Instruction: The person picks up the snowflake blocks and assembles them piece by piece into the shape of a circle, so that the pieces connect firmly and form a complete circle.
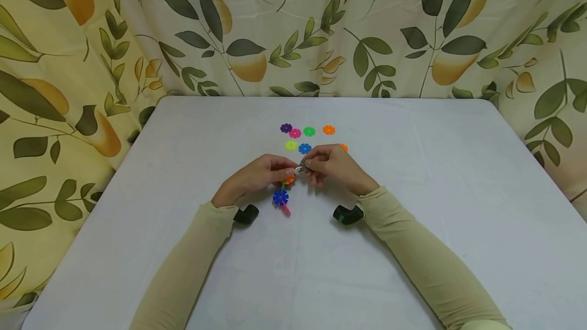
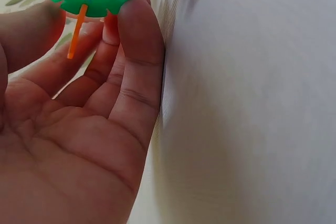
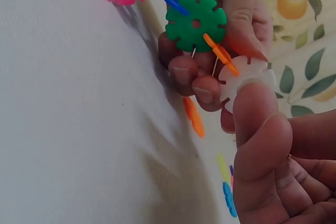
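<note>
Leaf-and-fruit printed fabric [image 1: 335, 62] hangs behind and to both sides of a white surface [image 1: 426, 177] with rounded far corners. Two pale sleeves [image 1: 183, 264] reach in over it, the hands close together near its middle. The left hand [image 1: 256, 178] grips a chain of interlocked discs [image 1: 281, 197]; the right hand [image 1: 339, 167] pinches a small grey piece [image 1: 303, 166] beside the chain's white disc [image 3: 255, 68]. Just beyond lie loose coloured discs [image 1: 309, 131].

My feed shows a smooth plastic green disc [image 3: 184, 34] and, past the worktop's far edge [image 1: 367, 102], matt cloth curtain [image 1: 302, 9].
</note>
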The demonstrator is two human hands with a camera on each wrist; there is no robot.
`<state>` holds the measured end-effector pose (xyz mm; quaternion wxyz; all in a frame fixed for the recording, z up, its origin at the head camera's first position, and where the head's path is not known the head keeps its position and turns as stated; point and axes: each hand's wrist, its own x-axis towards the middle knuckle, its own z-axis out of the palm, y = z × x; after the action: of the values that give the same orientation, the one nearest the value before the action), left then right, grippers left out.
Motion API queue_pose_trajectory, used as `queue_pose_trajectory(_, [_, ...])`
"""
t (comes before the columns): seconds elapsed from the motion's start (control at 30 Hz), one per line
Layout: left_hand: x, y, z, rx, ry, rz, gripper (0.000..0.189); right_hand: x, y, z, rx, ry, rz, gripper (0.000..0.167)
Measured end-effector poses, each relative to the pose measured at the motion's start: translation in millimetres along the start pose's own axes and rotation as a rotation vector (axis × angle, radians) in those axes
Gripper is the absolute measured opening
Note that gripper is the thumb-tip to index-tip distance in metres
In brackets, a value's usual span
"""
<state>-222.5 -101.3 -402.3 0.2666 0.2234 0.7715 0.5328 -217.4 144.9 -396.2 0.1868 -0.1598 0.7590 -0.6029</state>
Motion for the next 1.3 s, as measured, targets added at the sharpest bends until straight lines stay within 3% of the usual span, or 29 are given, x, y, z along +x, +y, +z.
queue_pose_trajectory(0.67, [0.7,0.5,2.2,0.061,0.073,0.031,0.023,0.0,1.7,12.8,-0.005,0.038,-0.049,0.01])
queue_pose_trajectory(0.97, [-0.2,-0.1,-1.5,0.093,0.029,0.049,0.023,-0.4,1.1,16.9,-0.129,0.034,-0.082,0.008])
queue_pose_trajectory(1.3, [-8.9,-5.9,-22.2,0.079,-0.039,0.011,0.031,3.3,3.9,15.6,-0.204,0.152,-0.073,0.026])
